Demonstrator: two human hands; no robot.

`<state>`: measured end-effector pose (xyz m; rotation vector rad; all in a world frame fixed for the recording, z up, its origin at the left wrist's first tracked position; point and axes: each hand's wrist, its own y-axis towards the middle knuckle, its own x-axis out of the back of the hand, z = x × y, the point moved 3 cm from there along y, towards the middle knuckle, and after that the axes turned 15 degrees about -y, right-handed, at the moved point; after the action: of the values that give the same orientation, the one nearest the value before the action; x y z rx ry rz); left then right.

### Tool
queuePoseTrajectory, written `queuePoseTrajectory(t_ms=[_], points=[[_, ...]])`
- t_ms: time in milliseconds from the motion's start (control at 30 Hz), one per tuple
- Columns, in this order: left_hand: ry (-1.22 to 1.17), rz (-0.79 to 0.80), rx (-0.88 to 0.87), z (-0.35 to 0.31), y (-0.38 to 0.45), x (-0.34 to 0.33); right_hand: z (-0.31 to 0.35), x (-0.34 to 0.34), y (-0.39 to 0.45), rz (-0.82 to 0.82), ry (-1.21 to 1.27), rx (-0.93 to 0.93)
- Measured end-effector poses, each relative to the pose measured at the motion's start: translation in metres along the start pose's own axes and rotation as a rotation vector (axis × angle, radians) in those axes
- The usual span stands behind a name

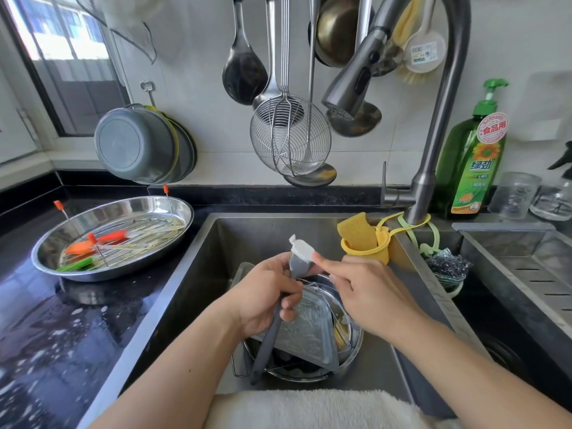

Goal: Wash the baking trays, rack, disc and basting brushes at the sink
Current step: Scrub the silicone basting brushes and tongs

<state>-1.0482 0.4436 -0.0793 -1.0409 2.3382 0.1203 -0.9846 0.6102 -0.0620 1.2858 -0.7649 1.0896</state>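
My left hand [266, 295] grips a grey basting brush [298, 252] with a white head, held upright over the sink [198, 274]. My right hand [365, 289] pinches the brush's white head with thumb and forefinger. Below my hands, in the sink, lie a rectangular baking tray [309, 335], a round steel tray [349, 345] and a wire rack [240, 366], stacked together. On the counter at left a round steel tray [55, 243] holds a wire rack [148, 233], orange brushes [93, 243] and a green brush [74, 266].
The faucet head [356, 78] hangs above the sink with no water running. A yellow holder with a sponge [365, 239] and a steel scourer [448, 264] sit at the sink's right rim. A green detergent bottle [473, 156] stands behind. Ladles and a strainer [289, 134] hang on the wall.
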Motion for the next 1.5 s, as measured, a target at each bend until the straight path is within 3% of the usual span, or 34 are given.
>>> queuePoseTrajectory(t_ms=[133, 300, 433, 600, 700, 833, 900, 1067, 1167, 1333, 1500], points=[[-0.001, -0.032, 0.001, 0.0, 0.003, 0.004, -0.009, 0.001, 0.013, -0.012, 0.001, -0.086], [-0.025, -0.07, 0.019, -0.002, 0.001, 0.007, 0.003, -0.002, 0.0, 0.009, 0.04, -0.003], [-0.011, -0.029, 0.021, -0.001, 0.002, 0.003, -0.015, 0.001, 0.013, -0.013, 0.018, -0.132], [-0.001, -0.055, 0.025, -0.003, 0.001, 0.001, 0.002, 0.0, -0.001, 0.037, 0.085, -0.056], [0.038, -0.043, 0.046, -0.002, -0.002, -0.002, -0.017, -0.001, 0.013, 0.042, 0.053, -0.188], [0.432, -0.31, -0.02, -0.004, 0.001, 0.0, -0.026, 0.005, 0.01, -0.002, 0.116, -0.227], [0.43, -0.395, -0.062, -0.005, 0.006, 0.007, -0.019, 0.007, 0.004, 0.004, 0.133, -0.198], [0.536, -0.343, -0.176, -0.002, 0.007, 0.018, -0.014, 0.008, 0.007, 0.009, 0.064, -0.176], [0.452, -0.372, -0.217, 0.001, 0.009, 0.019, 0.003, 0.005, 0.001, 0.059, 0.039, -0.084], [0.414, -0.337, -0.202, 0.001, 0.008, 0.014, -0.006, 0.003, 0.009, 0.09, -0.061, -0.136], [0.374, -0.307, -0.177, -0.002, 0.005, 0.014, 0.001, 0.004, 0.003, 0.093, -0.038, -0.074]])
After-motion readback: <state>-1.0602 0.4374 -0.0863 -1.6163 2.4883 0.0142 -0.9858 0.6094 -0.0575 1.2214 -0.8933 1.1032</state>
